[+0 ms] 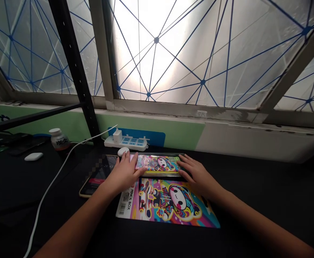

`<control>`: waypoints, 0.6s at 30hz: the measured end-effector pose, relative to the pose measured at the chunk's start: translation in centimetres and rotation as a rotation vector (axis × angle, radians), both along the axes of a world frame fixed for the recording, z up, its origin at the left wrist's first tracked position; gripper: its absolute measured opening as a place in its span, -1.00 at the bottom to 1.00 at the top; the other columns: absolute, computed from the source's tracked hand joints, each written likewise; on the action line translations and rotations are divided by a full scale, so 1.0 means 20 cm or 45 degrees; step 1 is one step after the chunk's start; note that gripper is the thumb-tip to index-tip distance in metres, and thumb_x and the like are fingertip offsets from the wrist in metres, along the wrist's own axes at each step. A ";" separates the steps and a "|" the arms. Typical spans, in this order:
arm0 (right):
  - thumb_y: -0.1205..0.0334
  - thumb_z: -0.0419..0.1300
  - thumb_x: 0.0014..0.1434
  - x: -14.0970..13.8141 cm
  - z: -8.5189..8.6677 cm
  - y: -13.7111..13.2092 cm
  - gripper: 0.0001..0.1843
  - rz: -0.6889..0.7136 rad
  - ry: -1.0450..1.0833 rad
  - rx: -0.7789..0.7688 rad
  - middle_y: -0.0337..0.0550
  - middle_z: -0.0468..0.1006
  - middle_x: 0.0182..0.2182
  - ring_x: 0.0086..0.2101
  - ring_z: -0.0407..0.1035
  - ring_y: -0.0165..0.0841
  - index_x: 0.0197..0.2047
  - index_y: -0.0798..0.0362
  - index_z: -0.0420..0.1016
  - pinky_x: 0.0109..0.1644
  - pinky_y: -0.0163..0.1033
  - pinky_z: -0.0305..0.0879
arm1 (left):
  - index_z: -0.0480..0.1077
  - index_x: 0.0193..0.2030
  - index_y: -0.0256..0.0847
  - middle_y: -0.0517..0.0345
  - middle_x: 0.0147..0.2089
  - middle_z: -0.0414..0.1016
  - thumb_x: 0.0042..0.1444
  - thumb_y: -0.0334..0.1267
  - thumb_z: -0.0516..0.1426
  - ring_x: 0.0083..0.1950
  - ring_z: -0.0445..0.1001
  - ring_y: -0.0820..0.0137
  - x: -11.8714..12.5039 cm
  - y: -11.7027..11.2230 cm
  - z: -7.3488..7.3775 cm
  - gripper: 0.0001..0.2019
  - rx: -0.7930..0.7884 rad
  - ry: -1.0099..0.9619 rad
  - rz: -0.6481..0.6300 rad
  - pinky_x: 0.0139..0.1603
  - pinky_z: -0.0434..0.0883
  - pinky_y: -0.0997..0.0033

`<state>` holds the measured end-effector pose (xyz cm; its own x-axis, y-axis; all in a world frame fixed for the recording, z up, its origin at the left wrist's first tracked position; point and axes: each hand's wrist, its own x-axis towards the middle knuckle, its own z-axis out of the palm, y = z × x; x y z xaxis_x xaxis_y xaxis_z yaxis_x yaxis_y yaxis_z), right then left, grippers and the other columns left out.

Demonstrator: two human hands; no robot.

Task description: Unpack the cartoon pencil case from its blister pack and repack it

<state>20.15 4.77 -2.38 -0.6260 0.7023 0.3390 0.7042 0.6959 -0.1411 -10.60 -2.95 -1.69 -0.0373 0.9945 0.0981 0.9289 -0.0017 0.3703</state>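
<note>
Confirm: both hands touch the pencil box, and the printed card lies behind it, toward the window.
Wrong: the printed card lies in front of the pencil box, nearer the person, as the head view shows. The left hand and right hand touch it.

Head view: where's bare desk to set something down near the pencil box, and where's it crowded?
Bare black desk runs right of the right hand, below the window ledge. Another patch lies left of the white cable, in front of the earbud case. It's crowded behind the left hand and pencil box, where the phone, white mouse and power strip bunch up.
</note>
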 end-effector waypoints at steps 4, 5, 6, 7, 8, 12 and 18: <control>0.11 0.02 0.41 -0.04 0.04 -0.11 -0.59 0.048 -0.048 0.303 0.26 0.22 0.35 0.30 0.13 0.11 0.14 0.15 0.49 0.24 0.33 0.16 | 0.07 0.45 -0.39 -0.41 0.51 -0.16 0.39 0.03 -0.14 0.52 -0.23 -0.17 0.08 0.00 0.02 -0.35 -0.027 0.214 -0.113 0.39 -0.02 -0.22; 0.14 0.02 0.41 -0.06 0.05 -0.16 -0.62 0.099 -0.021 0.341 0.26 0.31 0.30 0.25 0.24 0.07 0.11 0.15 0.51 0.22 0.28 0.20 | 0.06 0.46 -0.37 -0.37 0.52 -0.16 0.40 -0.01 -0.15 0.52 -0.24 -0.15 0.11 0.01 0.04 -0.38 -0.022 0.248 -0.156 0.40 -0.02 -0.21; 0.17 0.02 0.41 -0.08 0.06 -0.21 -0.64 0.164 0.006 0.345 0.23 0.42 0.21 0.16 0.34 0.02 0.08 0.14 0.52 0.18 0.22 0.26 | 0.05 0.47 -0.32 -0.32 0.53 -0.17 0.40 -0.02 -0.14 0.53 -0.26 -0.13 0.14 0.03 0.06 -0.39 -0.015 0.276 -0.192 0.40 -0.03 -0.22; 0.17 0.02 0.41 -0.10 0.06 -0.27 -0.66 0.233 0.019 0.312 0.19 0.51 0.12 0.08 0.41 -0.03 0.05 0.13 0.53 0.14 0.16 0.32 | 0.04 0.48 -0.27 -0.27 0.53 -0.17 0.39 -0.01 -0.13 0.53 -0.28 -0.11 0.18 0.05 0.08 -0.39 -0.015 0.293 -0.223 0.41 -0.05 -0.23; 0.17 0.02 0.40 -0.13 0.06 -0.32 -0.66 0.296 0.016 0.246 0.15 0.56 0.05 0.01 0.45 -0.07 0.03 0.12 0.54 0.09 0.10 0.36 | 0.03 0.48 -0.25 -0.24 0.54 -0.17 0.39 0.03 -0.13 0.54 -0.28 -0.10 0.21 0.07 0.09 -0.38 -0.017 0.298 -0.248 0.41 -0.06 -0.25; -0.07 0.05 0.37 -0.18 0.00 -0.44 -0.38 0.357 -0.125 -0.160 0.18 0.37 0.27 0.21 0.28 0.01 0.33 0.15 0.29 0.23 0.14 0.26 | 0.06 0.47 -0.22 -0.22 0.53 -0.09 0.37 0.17 -0.18 0.54 -0.22 -0.09 0.29 0.14 0.07 -0.31 -0.031 0.277 -0.288 0.40 -0.11 -0.32; -0.26 0.06 0.29 -0.12 0.00 -0.42 -0.19 0.265 -0.186 -0.480 0.06 0.12 0.41 0.34 0.05 0.03 0.44 0.03 0.09 0.37 0.20 0.01 | 0.07 0.47 -0.11 -0.06 0.53 -0.06 0.37 0.19 -0.24 0.54 -0.17 0.01 0.23 0.14 -0.01 -0.33 0.003 0.231 -0.269 0.42 -0.18 -0.30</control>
<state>17.69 -3.55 -2.44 -0.7891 0.6140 -0.0186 0.5863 0.7438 -0.3210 -5.96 -0.05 -1.80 0.1893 0.9781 0.0867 0.9589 -0.2032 0.1979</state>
